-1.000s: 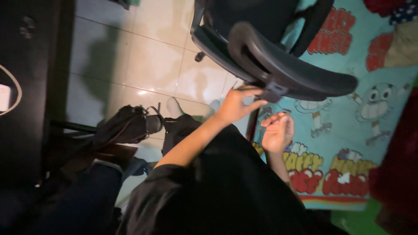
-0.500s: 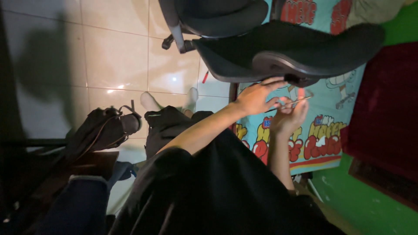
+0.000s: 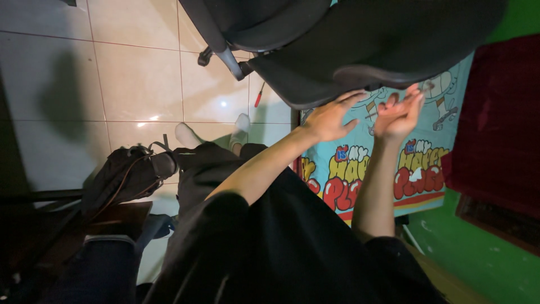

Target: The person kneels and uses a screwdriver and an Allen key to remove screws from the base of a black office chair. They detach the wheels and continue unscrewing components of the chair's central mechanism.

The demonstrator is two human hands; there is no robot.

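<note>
1. Both hands have gone up a bit since half a second ago, and the chair now fills more of the top of the shot. Nearest the camera it's just the person's black top [image 3: 281, 247] and dark trousers [image 3: 211, 163], with two white-socked feet [image 3: 188, 134] out on the tiles.

2. Left of the legs there's a dark bag [image 3: 126, 174] slumped on the floor, straps loose, sitting right by the knee.

3. Left hand [image 3: 329, 118] is reaching up from the bare forearm, fingers spread and loose, not wrapped round anything. Fingertips are touching the underside edge of the black office chair [image 3: 337, 45], right by the armrest.

4. Right hand [image 3: 398, 115] is just beside the left one, palm tipped up, fingers curled in lightly. It's got a thin metal tool [image 3: 378, 111] pinched between thumb and fingers, with the fingertips right up against the armrest [image 3: 371, 73]. Can't tell what kind of tool it is, too small and dim.

5. Under the hands lies a bright cartoon-print mat [image 3: 360, 169], teal with red and yellow lettering, and the chair hangs tilted over it.

6. Further out: cream floor tiles [image 3: 140, 67], one chair caster [image 3: 205, 56] on them, and a little red-handled screwdriver [image 3: 258, 97] lying near the chair's edge.

7. Off to the right, a dark red cloth [image 3: 495, 124] against the green surface [image 3: 467, 253].
</note>
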